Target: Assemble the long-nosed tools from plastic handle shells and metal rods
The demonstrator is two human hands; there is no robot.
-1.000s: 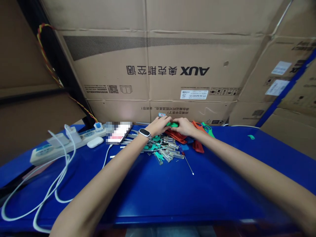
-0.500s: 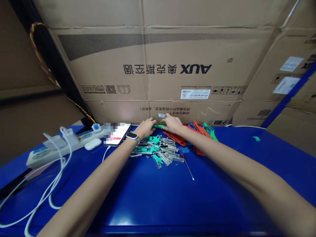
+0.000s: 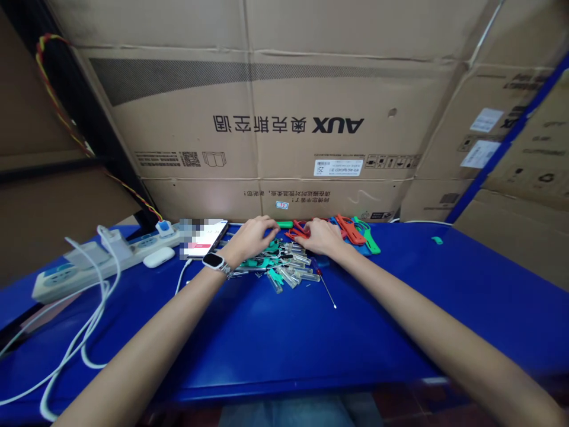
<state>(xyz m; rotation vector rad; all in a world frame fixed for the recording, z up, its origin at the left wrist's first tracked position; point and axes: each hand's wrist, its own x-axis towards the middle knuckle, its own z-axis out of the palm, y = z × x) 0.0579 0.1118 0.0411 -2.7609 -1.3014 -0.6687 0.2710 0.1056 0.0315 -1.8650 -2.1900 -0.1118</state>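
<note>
My left hand (image 3: pixel 252 238) hovers over the left side of a pile, thumb and fingers bent but apart, with nothing seen between them. Beneath it lie green plastic parts (image 3: pixel 269 261) with thin wires and several clear tubes (image 3: pixel 291 275). A bright green stick-like piece (image 3: pixel 285 225) rests behind the pile, between my hands. On the right, my right hand (image 3: pixel 323 237) closes its fingers on red plastic pieces (image 3: pixel 297 233); its palm hides part of them. Just in front, a screwdriver (image 3: pixel 326 284) with a red and dark handle lies on the blue table.
Orange (image 3: pixel 351 230) and green flat plastic pieces (image 3: pixel 368 237) lie right of my right hand. Leftward are a phone (image 3: pixel 205 237), a white earbud case (image 3: pixel 159 257), a power strip (image 3: pixel 57 276) and white cables (image 3: pixel 95 314). Cardboard (image 3: pixel 284 89) stands behind the blue table (image 3: pixel 275 344).
Both hands have moved apart from the bright green piece, which now lies free. My right hand has come down onto the red pieces, and my left has drawn back over the pile. The view has shifted slightly.
</note>
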